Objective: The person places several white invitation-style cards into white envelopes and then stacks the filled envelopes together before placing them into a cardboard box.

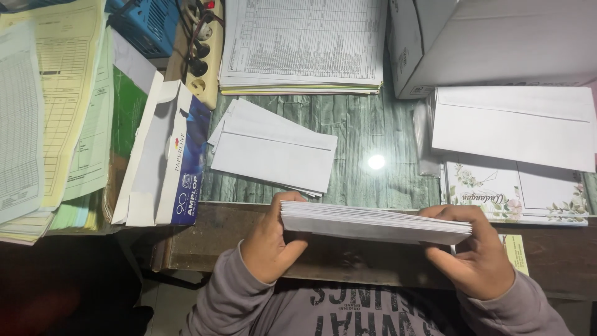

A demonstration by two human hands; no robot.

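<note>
White envelope stack (373, 224) between both grips, left hand (268, 244), right hand (476, 258) clasping its ends

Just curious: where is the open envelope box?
The open envelope box lies on the desk's left, between the paper forms and loose envelopes.

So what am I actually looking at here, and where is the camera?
There is no machine here, only a person at a desk. The one picture comes from a camera worn on the person's head, looking down. The left hand and right hand grip the two ends of a thick stack of white envelopes, held level above the desk edge. On the greenish desk top lie a smaller pile of envelopes, an opened envelope box, printed sheets, a power strip, a white carton, more envelopes and floral cards.
</note>
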